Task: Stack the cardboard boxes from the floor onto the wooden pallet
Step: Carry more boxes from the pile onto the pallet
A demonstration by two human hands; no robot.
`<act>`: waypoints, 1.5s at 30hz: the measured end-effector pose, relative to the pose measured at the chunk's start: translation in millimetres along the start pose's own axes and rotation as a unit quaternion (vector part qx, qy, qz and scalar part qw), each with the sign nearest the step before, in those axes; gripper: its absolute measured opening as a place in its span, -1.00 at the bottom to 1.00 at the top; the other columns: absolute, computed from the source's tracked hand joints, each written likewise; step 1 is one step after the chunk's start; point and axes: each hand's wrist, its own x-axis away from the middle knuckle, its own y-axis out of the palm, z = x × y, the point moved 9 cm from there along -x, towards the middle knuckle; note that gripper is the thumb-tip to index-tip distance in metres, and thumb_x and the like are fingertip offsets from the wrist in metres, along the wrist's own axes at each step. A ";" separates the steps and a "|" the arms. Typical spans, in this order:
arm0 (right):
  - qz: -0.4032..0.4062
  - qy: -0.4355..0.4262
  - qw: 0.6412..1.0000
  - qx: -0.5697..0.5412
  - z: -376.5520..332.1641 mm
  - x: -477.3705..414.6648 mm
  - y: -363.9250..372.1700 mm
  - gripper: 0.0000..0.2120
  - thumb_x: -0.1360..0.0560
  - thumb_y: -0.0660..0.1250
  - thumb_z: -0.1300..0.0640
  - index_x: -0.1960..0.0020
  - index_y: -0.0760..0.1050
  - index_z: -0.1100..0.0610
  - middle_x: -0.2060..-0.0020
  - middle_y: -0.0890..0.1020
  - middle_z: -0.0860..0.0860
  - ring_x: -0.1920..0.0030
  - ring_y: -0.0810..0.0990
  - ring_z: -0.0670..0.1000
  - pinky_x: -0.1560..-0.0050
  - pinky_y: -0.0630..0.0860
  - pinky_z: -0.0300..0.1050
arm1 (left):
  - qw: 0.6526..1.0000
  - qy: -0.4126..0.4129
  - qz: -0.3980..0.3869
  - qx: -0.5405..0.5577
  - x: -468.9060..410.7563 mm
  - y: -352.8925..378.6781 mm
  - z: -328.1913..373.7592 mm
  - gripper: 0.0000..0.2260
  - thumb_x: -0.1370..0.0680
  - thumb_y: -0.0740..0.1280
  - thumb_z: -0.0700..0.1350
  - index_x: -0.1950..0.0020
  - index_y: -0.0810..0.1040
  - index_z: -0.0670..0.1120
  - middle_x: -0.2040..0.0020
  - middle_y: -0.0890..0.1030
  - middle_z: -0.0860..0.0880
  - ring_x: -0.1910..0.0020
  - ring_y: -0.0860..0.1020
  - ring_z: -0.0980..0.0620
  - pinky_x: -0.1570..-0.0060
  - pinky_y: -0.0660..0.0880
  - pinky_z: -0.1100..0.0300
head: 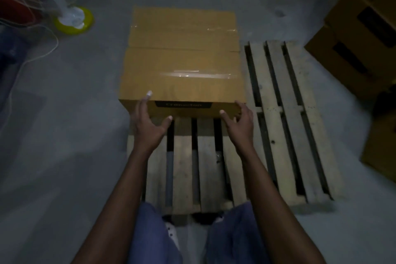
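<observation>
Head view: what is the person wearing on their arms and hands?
Nothing visible. The left hand and right hand are bare, with no gloves, rings or watch, and no sleeve shows on either arm down to the frame's bottom edge. Blue-grey legwear shows below.

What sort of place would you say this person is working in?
Probably a storeroom or small warehouse: a bare concrete floor, wooden pallets laid on it, and cardboard boxes piled at the right.

Box (182, 60) on left pallet (184, 165), 2nd pallet (293, 118) right, boxes (360, 45) far right
</observation>
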 end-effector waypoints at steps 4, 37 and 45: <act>-0.012 -0.018 0.998 0.059 -87.6 67.1 -79.6 -0.51 -0.52 0.43 -0.11 -0.39 0.46 -0.02 -0.40 0.46 0.00 -0.38 0.45 0.06 -0.35 0.47 0.14 | 0.996 0.026 -0.077 -0.042 52.4 -46.0 103.1 -0.27 -0.46 0.54 -0.07 -0.56 0.29 -0.05 -0.50 0.38 -0.06 -0.48 0.32 -0.09 -0.44 0.28 -0.03; 0.046 0.298 0.946 0.121 134.1 338.9 -678.3 -0.59 -0.50 0.43 -0.05 -0.30 0.54 0.06 -0.30 0.51 0.13 -0.26 0.54 0.15 -0.23 0.48 -0.05 | 0.764 0.217 -0.558 -0.239 521.2 267.7 555.8 -0.13 -0.35 0.30 0.23 -0.57 0.23 -0.16 -0.45 0.42 -0.26 -0.41 0.36 -0.25 -0.32 0.39 -0.02; 0.060 0.309 0.945 0.093 172.2 250.6 -749.4 -0.60 -0.51 0.43 -0.04 -0.30 0.54 0.06 -0.32 0.51 0.14 -0.29 0.52 0.16 -0.27 0.46 -0.05 | 0.770 0.203 -0.555 -0.240 459.6 409.2 608.2 -0.27 -0.39 0.42 0.15 -0.49 0.35 -0.11 -0.35 0.53 -0.23 -0.23 0.56 -0.24 -0.21 0.52 -0.05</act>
